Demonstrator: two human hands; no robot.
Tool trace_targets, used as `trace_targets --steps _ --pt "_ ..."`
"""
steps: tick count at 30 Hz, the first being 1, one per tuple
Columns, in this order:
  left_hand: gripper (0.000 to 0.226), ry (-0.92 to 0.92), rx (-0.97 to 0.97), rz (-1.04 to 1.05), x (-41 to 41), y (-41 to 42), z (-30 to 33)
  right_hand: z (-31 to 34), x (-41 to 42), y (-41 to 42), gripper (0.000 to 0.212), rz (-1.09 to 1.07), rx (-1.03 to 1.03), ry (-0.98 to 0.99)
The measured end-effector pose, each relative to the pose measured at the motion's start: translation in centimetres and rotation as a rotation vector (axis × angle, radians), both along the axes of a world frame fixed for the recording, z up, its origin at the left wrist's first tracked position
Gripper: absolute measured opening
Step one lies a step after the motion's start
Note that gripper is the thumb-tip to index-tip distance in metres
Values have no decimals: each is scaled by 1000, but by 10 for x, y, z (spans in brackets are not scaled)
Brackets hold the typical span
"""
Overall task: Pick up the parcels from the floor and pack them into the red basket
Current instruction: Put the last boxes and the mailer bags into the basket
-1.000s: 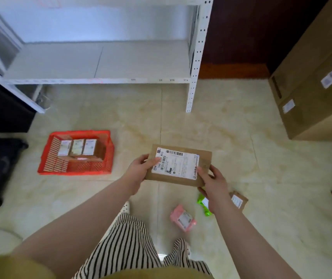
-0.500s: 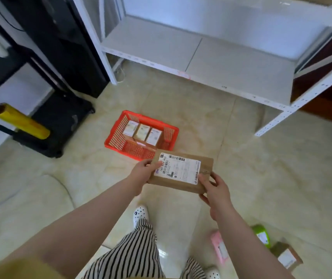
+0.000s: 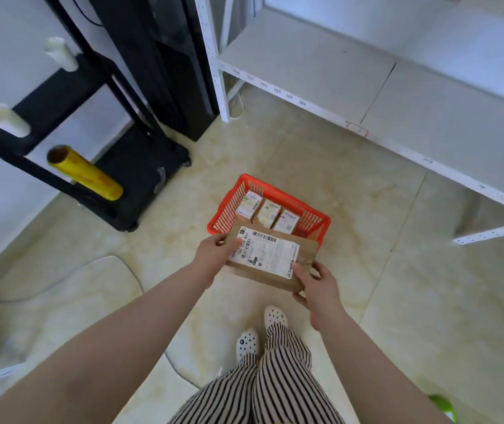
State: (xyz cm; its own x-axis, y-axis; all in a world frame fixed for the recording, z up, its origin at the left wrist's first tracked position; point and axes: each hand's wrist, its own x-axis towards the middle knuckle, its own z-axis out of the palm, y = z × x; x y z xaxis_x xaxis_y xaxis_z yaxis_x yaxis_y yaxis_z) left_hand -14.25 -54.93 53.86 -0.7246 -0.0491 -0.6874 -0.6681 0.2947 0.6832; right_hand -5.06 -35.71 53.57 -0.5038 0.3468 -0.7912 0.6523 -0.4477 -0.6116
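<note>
A flat brown cardboard parcel (image 3: 272,260) with a white shipping label is held in the air over the near edge of the red plastic mesh basket (image 3: 313,223), which sits on the pale tiled floor (image 3: 397,286). The left hand (image 3: 215,255) grips the parcel's left end, fingers curled round it; the right hand (image 3: 318,284) pinches its lower right corner. Three small labelled boxes (image 3: 267,212) lie side by side inside the basket. A white metal shelf (image 3: 336,75) stands beyond, and a yellow roll (image 3: 84,172) leans in a black rack to the left.
</note>
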Motion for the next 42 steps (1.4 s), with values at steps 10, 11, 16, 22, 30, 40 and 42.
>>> trace_targets --steps 10,11,16,22,30,40,42 --pt "37 -87 -195 15 -101 -21 -65 -70 -117 -17 46 169 59 -101" --pt "35 -86 -208 9 -105 -23 -68 -73 -122 -20 48 190 60 -101" --pt "28 -138 -264 -70 -142 -33 -119 -130 -159 -29 54 220 59 -163" --pt "30 -129 -300 -254 -186 -34 -202 -218 -180 -45 49 115 61 -201" --pt "42 -52 -407 -524 -208 -32 -337 -350 -188 -80 36 6 192 -285" --pt "41 68 -471 -679 -217 -33 -479 -492 -192 -86 36 84 318 -289" --pt "41 63 -475 -674 -216 -31 -497 -509 -193 -83 39 133 374 -333"
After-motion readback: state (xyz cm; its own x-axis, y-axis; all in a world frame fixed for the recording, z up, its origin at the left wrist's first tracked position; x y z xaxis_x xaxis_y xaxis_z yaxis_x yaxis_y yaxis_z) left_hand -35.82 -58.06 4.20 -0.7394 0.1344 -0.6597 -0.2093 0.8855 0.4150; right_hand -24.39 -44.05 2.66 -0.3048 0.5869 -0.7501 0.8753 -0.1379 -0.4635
